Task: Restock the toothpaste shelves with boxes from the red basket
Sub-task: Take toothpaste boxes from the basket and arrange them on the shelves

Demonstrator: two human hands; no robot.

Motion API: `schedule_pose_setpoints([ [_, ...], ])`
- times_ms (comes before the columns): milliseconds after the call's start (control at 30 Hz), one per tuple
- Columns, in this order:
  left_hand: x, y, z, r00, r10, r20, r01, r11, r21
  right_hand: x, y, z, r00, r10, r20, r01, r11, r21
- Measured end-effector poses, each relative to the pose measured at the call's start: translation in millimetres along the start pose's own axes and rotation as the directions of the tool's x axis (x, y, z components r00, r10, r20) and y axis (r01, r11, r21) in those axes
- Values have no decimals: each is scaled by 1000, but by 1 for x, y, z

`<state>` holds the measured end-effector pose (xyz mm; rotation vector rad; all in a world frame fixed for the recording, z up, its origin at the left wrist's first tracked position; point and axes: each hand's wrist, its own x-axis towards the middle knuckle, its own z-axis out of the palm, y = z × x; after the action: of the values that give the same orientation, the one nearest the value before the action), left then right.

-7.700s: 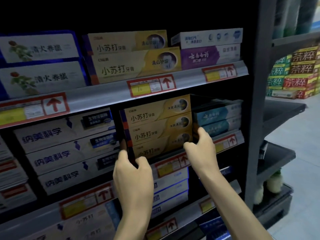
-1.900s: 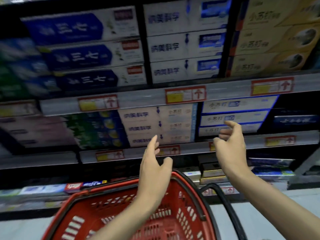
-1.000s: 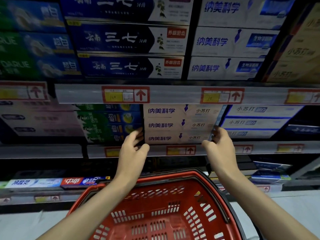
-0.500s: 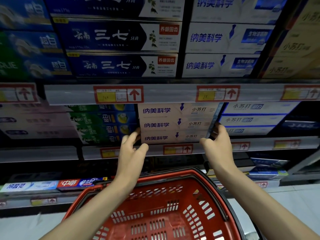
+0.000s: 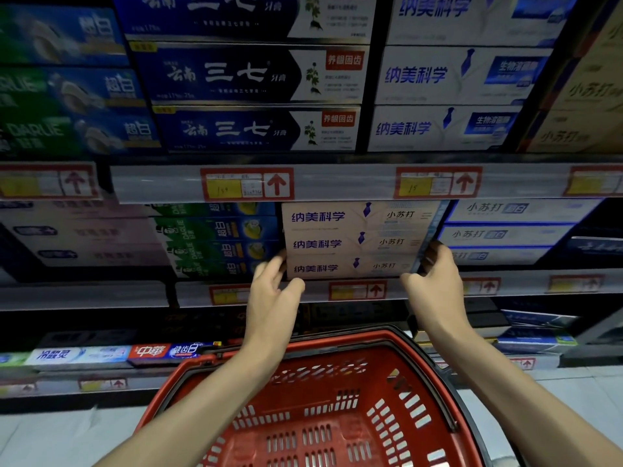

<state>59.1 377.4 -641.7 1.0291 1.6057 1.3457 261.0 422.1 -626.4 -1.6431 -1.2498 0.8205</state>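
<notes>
A stack of three pale toothpaste boxes (image 5: 350,242) with purple lettering stands on the middle shelf (image 5: 526,284). My left hand (image 5: 274,294) is at the stack's left end, with its fingers curled round the bottom box's corner and the thumb under the front edge. At the right end, my right hand (image 5: 435,284) has its fingers curled behind the stack and its thumb at the front. The red basket (image 5: 337,345) hangs below my forearms, and the part of its inside that shows holds no boxes.
Green boxes (image 5: 215,241) touch the stack on the left and white-blue boxes (image 5: 505,230) on the right. The upper shelf rail (image 5: 337,182) with price tags sits just above the stack. Dark blue boxes (image 5: 249,75) fill the shelf above. Lower shelves and pale floor lie beyond the basket.
My hands rose from above the basket to the two ends of the pale stack and closed on it. In the last half second they barely moved.
</notes>
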Motion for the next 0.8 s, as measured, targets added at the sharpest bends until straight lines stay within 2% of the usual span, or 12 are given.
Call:
schedule_pose_setpoints([
  [233, 0, 1, 0, 1000, -22, -18, 22, 1000, 13, 2, 3, -2, 1000, -15, 15, 15, 1000, 9],
  [467, -17, 1, -34, 994, -99, -48, 98, 995, -25, -24, 2, 15, 992, 20, -121, -21, 1000, -12],
  [533, -19, 3, -54, 990, -118, -81, 115, 992, -43, -45, -8, 26, 997, -21, -75, 18, 999, -29],
  [633, -16, 6, -88, 984, -127, -126, 119, 990, -73, -87, -18, 49, 993, -76, 93, 80, 996, -34],
  [733, -10, 6, -124, 976, -109, -189, 95, 992, -82, -118, -17, 79, 954, -129, 270, 154, 985, -73],
  [800, -2, 5, -149, 965, -91, -245, 73, 994, -82, -130, -15, 99, 937, -144, 318, 175, 982, -72],
])
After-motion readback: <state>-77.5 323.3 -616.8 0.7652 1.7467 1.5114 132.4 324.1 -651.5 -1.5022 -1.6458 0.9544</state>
